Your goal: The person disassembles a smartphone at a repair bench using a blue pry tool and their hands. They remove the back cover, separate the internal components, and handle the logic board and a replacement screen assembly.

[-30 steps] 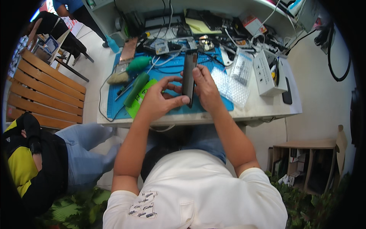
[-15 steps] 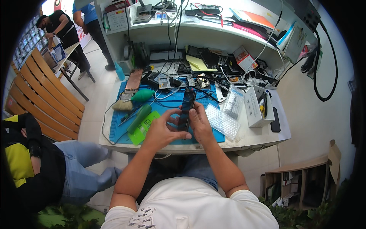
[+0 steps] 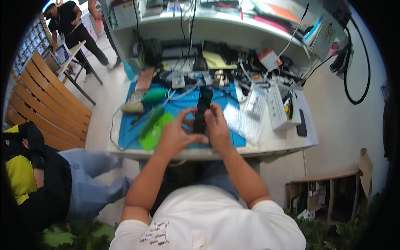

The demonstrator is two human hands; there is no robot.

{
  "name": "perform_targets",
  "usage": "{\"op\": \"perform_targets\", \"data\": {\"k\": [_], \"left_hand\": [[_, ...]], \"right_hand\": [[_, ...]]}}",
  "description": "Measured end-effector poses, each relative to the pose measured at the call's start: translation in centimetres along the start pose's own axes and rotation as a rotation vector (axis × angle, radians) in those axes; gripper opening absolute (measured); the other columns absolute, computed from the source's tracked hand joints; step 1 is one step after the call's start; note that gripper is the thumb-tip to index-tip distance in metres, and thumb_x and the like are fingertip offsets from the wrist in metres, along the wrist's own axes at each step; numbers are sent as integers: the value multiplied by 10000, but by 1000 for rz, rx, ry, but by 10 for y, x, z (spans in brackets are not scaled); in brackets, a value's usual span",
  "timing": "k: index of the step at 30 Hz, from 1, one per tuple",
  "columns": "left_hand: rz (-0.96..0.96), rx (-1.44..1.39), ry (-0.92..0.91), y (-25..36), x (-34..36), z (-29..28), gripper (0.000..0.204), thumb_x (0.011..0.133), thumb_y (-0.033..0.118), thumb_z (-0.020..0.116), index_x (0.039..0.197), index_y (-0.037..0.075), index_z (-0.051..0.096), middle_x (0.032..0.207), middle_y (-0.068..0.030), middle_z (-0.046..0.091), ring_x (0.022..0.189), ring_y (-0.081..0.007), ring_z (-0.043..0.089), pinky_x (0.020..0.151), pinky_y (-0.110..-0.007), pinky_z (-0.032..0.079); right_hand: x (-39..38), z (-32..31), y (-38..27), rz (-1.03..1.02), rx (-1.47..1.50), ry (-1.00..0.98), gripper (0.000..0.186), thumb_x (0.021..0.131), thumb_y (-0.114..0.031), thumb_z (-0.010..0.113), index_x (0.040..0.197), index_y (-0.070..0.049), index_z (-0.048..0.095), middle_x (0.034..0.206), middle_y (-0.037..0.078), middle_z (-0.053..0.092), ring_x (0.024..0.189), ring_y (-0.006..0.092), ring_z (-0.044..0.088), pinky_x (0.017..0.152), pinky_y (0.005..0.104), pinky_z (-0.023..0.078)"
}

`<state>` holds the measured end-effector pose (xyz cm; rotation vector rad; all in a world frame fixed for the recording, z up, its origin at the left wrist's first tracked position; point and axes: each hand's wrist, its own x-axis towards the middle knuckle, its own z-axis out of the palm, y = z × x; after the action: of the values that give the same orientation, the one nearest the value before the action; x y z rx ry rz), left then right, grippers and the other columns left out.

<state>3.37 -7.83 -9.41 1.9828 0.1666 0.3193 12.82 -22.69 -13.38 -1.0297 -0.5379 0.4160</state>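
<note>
At the left of the surface (image 3: 279, 145), a brush (image 3: 132, 108) is lying on the blue mat (image 3: 126, 135), with a copper panel (image 3: 144, 79) resting behind it. Next, a green blower (image 3: 155, 95) is sitting near a green tool (image 3: 151, 121), which is lying beside a lime card (image 3: 156, 132); neither hand is touching these.

The left hand (image 3: 173, 132) is gripping the phone (image 3: 204, 99), its fingers curling at the left edge and its thumb reaching across the lower end. The phone is being held above the mat, between both hands, and is appearing whole, though blur is hiding detail. The right hand (image 3: 218, 131) is closing on the right edge, thumb lying toward the front.

The handling is seemingly being carried on rather than finished: the phone is not resting anywhere and no tool is being used. How much is remaining, the view is not showing.

Farther right, bubble wrap (image 3: 242, 124), a white box (image 3: 280, 112) and a dark slab (image 3: 301, 123) are lying untouched.
</note>
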Motion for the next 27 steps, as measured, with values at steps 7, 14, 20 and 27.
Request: {"op": "perform_targets", "data": {"k": [7, 14, 20, 27], "left_hand": [[-188, -245, -37, -11, 3, -8, 412, 892, 265, 880, 1254, 92, 784, 1028, -59, 728, 805, -133, 710, 745, -275, 585], [551, 41, 60, -14, 4, -15, 509, 738, 199, 974, 1205, 86, 806, 1089, -77, 749, 943, -167, 714, 827, -315, 593], [486, 77, -40, -13, 8, -20, 834, 598, 343, 1037, 1340, 116, 731, 1395, -105, 650, 1226, -284, 656, 1015, -423, 550], [415, 347, -238, -12, 42, -41, 1421, 356, 612, 1034, 1602, 219, 475, 1723, -100, 352, 1572, -377, 367, 1259, -556, 357]], "right_hand": [[18, -8, -7, 250, 347, 155, 546, 1060, -541, 622, 1236, -27, 571, 1101, 143, 700, 928, 241, 754, 764, 392, 685], [25, -16, -6, 282, 347, 206, 607, 1047, -579, 616, 1250, -8, 587, 1075, 159, 704, 957, 258, 762, 784, 415, 696], [18, -9, -13, 352, 449, 77, 644, 1095, -606, 475, 1343, -23, 588, 1144, 185, 727, 993, 293, 764, 810, 477, 688], [15, -16, -10, 429, 565, -141, 693, 1122, -621, 354, 1461, -47, 544, 1222, 218, 702, 1030, 317, 758, 815, 501, 678]]}}
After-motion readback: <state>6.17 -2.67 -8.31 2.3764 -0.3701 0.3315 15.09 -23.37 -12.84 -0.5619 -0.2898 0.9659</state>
